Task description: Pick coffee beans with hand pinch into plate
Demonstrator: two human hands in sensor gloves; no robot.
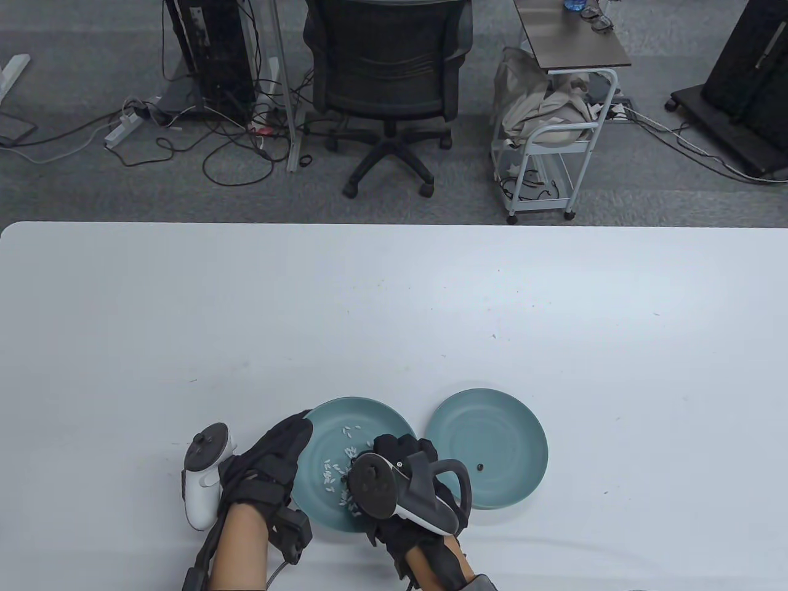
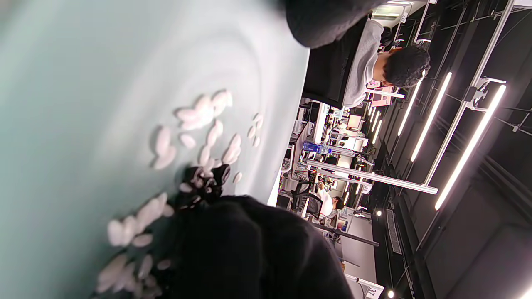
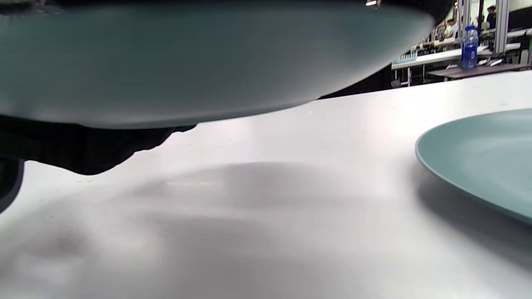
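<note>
Our hands sit at the left teal plate [image 1: 369, 425]: the left hand [image 1: 271, 468] grips its left rim, while the right hand [image 1: 400, 474] hovers over the pale beans [image 1: 335, 474], fingers hidden, so we cannot tell its grip. The right teal plate [image 1: 492, 431], holding one dark bean [image 1: 480, 467], lies just right of our right hand, the nearer one.

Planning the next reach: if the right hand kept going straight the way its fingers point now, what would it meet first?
Likely the pale beans in the left plate: the right hand already hangs over them, though its height above them is unclear.
</note>
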